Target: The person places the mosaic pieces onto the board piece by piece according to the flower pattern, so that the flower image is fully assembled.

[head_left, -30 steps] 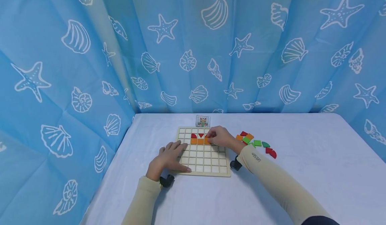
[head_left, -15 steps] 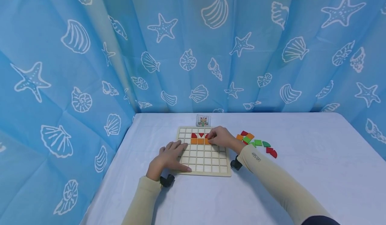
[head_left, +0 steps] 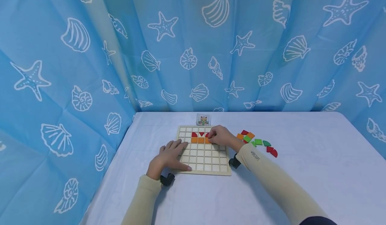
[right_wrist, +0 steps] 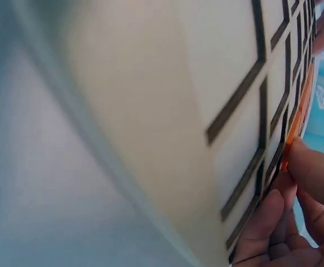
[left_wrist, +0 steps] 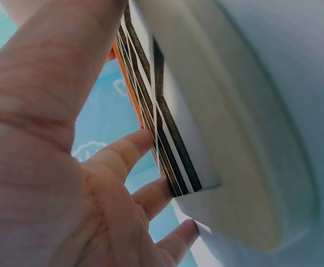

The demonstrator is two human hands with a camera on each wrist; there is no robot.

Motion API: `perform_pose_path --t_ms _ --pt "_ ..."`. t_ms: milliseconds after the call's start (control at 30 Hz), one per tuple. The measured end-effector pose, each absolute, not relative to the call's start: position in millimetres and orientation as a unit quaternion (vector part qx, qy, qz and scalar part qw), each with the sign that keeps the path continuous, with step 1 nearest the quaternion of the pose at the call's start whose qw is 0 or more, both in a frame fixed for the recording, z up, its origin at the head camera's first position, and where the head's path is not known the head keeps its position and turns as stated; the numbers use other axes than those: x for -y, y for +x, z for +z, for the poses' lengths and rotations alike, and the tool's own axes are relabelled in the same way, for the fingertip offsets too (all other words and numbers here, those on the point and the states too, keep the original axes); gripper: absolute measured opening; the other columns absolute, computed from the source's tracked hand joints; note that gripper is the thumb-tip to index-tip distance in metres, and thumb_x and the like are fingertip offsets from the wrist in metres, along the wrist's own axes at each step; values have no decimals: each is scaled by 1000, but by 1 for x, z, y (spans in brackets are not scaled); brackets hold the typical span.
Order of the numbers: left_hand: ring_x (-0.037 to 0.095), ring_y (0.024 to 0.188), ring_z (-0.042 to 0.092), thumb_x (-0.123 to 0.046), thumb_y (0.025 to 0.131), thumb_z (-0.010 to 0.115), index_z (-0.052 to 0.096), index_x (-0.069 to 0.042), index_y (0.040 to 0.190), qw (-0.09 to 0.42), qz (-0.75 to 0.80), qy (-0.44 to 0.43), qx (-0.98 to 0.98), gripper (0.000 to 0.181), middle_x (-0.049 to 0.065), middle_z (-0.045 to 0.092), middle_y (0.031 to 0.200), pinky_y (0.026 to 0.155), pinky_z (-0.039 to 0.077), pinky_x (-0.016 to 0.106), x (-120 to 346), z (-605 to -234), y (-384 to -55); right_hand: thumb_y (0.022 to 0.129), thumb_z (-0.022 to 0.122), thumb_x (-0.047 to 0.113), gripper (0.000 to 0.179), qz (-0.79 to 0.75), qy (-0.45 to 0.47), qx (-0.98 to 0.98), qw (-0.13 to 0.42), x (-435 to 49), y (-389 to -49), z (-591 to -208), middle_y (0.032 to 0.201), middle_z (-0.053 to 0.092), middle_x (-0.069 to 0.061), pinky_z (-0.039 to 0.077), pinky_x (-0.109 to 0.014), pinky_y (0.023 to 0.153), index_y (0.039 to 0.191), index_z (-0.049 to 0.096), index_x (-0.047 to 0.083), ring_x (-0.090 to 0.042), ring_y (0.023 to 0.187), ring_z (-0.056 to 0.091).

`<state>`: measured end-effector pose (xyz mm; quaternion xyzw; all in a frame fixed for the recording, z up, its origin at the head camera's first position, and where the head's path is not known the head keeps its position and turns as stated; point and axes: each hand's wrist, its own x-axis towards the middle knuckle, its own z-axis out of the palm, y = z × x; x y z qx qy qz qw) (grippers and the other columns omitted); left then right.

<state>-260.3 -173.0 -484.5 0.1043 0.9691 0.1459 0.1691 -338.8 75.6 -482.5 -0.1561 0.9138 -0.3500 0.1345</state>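
A wooden grid board (head_left: pixel 200 173) lies on the table. In it sit a row of orange square tiles (head_left: pixel 197 140), and above them a red quarter-circle tile (head_left: pixel 194 134) and a red triangle tile (head_left: pixel 201 134). My left hand (head_left: pixel 170 156) rests spread on the board's left side, thumb at the front edge; the left wrist view shows its fingertips (left_wrist: pixel 142 142) against the board. With curled fingers, my right hand (head_left: pixel 221 136) pinches another red quarter-circle tile (head_left: pixel 207 135) at the right end of the red row. My right fingers partly cover that tile and the orange one below.
Loose red, orange and green tiles (head_left: pixel 258 142) are scattered right of the board, near the right forearm. Behind the board a small pattern card (head_left: pixel 203 119) stands in a clear holder. A blue shell-print curtain (head_left: pixel 187 50) hangs beyond the white table (head_left: pixel 301 134).
The red quarter-circle tile at my right fingertips has come into sight above the orange row, where orange showed earlier. My right fingers have shifted only slightly; the left hand stays put.
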Motion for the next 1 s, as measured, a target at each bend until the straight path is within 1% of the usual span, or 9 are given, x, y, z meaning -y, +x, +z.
perform_pose_path --t_ms 133,267,400,600,800,900,1000 --pt "35 152 16 -67 66 81 31 -31 155 169 143 103 -970 108 5 22 165 119 14 64 172 -483 -260 90 71 11 8 -362 -145 -909 149 -77 -337 -479 95 66 -8 52 -35 79 96 69 6 -19 85 58" --pt "35 151 16 -66 66 81 31 -30 155 165 144 101 -971 108 6 22 165 119 14 64 173 -481 -259 91 70 10 8 -366 -140 -908 149 -73 -337 -478 96 65 -8 51 -36 81 97 68 5 -20 85 57" --pt "35 151 17 -65 66 81 32 -29 155 162 145 98 -971 107 7 23 164 119 15 65 179 -480 -256 91 71 11 8 -372 -130 -905 158 -65 -339 -482 95 64 -7 50 -33 79 97 68 6 -19 84 55" --pt "36 150 18 -64 65 82 34 -28 154 168 156 96 -969 107 8 25 164 118 15 66 181 -486 -248 89 73 11 7 -359 -120 -910 168 -61 -337 -490 97 66 -6 52 -36 84 93 69 7 -20 88 57" --pt "36 150 18 -65 66 81 33 -28 154 161 152 105 -969 107 7 24 164 118 16 66 178 -483 -250 89 71 11 8 -357 -121 -912 164 -65 -337 -485 104 66 -8 53 -39 90 95 69 6 -22 95 59" --pt "36 150 18 -63 68 82 32 -28 155 153 151 112 -970 106 7 24 164 118 15 66 175 -480 -253 89 71 11 9 -363 -121 -911 151 -68 -338 -482 104 66 -9 53 -40 89 95 68 5 -23 95 59" --pt "36 150 18 -62 68 82 32 -27 155 158 154 118 -968 106 8 24 164 118 15 66 171 -481 -254 88 71 11 9 -361 -115 -914 146 -73 -337 -484 102 66 -8 54 -39 86 94 68 6 -22 93 59"
